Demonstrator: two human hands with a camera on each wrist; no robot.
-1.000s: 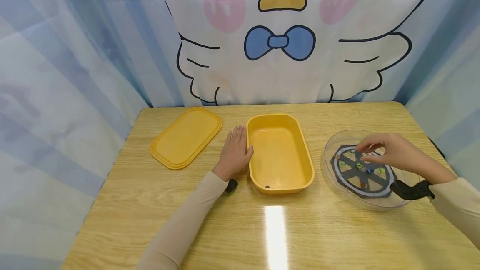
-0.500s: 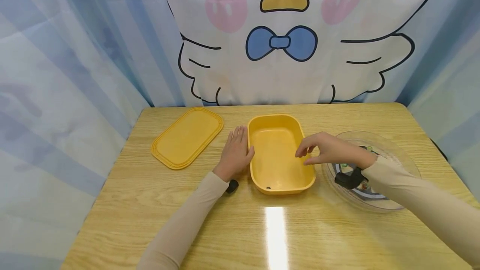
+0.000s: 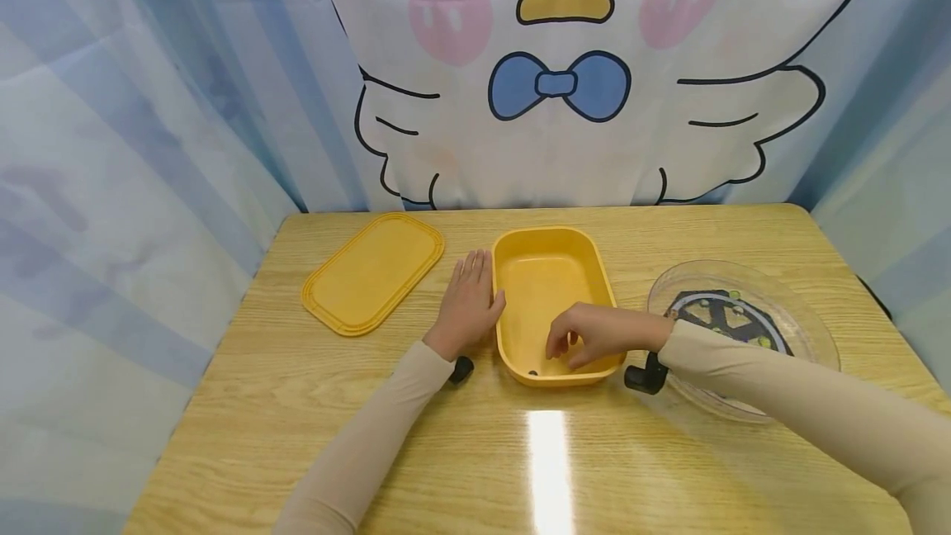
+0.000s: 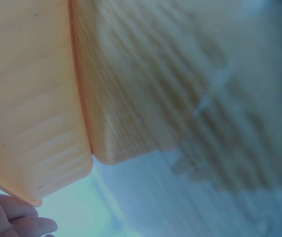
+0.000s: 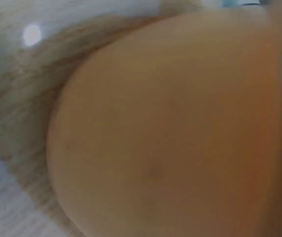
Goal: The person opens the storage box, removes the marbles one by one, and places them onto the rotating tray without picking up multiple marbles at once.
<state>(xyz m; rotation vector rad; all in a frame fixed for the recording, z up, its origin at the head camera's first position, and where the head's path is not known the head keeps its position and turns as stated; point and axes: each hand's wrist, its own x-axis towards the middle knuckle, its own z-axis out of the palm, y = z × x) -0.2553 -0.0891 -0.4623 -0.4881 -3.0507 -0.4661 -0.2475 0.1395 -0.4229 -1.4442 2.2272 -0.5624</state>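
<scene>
A yellow plastic tub (image 3: pixel 527 287) stands mid-table. Flat against its left side rests my left hand (image 3: pixel 464 304), fingers straight and thumb on the rim. The left wrist view has the tub's outer wall (image 4: pixel 37 113) with my left fingertips (image 4: pixel 22 215) at its far end. My right hand (image 3: pixel 594 333) reaches over the right rim into the tub, fingers bent down and thumb apart; I see nothing between them. Just left of those fingers a small dark piece (image 3: pixel 532 373) lies on the tub floor. A blurred tub wall (image 5: pixel 156 128) fills the right wrist view, hiding the hand.
On the right sits a clear round dish (image 3: pixel 813 337) holding a dark six-sided board (image 3: pixel 716 308) with several small coloured pieces; my right forearm crosses above it. A yellow lid (image 3: pixel 371 275) lies at the left. A patterned curtain (image 3: pixel 557 155) hangs behind the table.
My right hand has moved left from above the clear dish, over the tub's rim and down into the tub. The left hand stays against the tub.
</scene>
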